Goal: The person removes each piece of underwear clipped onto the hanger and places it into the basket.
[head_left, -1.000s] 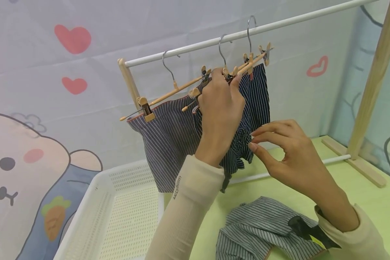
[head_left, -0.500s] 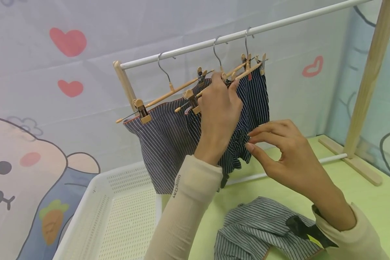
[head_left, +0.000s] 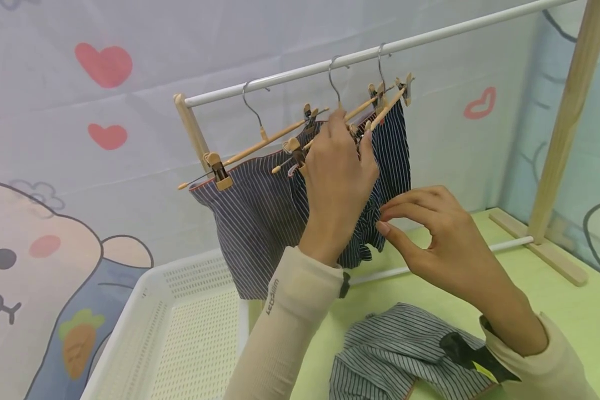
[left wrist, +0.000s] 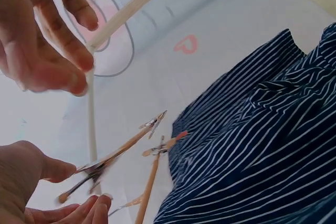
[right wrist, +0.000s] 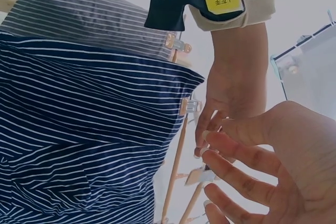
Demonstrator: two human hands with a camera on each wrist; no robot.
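In the head view my left hand (head_left: pixel 337 166) pinches the near end clip of a wooden clip hanger (head_left: pixel 391 106), which slants up toward the right. Seen from the left wrist, that hanger (left wrist: pixel 128 145) bears no cloth along the part in sight, and thumb and fingertips meet at its end clip (left wrist: pixel 94 172). Navy striped shorts (right wrist: pixel 94 108) hang close by from another hanger, held by a clip (right wrist: pixel 188 106). My right hand (head_left: pixel 440 239) hovers beside the shorts' right side with fingers loosely bent, and nothing is in it in the right wrist view.
Grey-purple striped shorts (head_left: pixel 252 216) hang further left on the white rail (head_left: pixel 300 72). A white basket (head_left: pixel 160 289) stands below left. Crumpled grey striped cloth (head_left: pixel 395 350) lies on the green table (head_left: pixel 555 328). A wooden post (head_left: pixel 565 133) bounds the right.
Over the last half second the pinched hanger has tilted more steeply, its far end rising and its near end dropping slightly with my left hand. My right hand stays nearly still.
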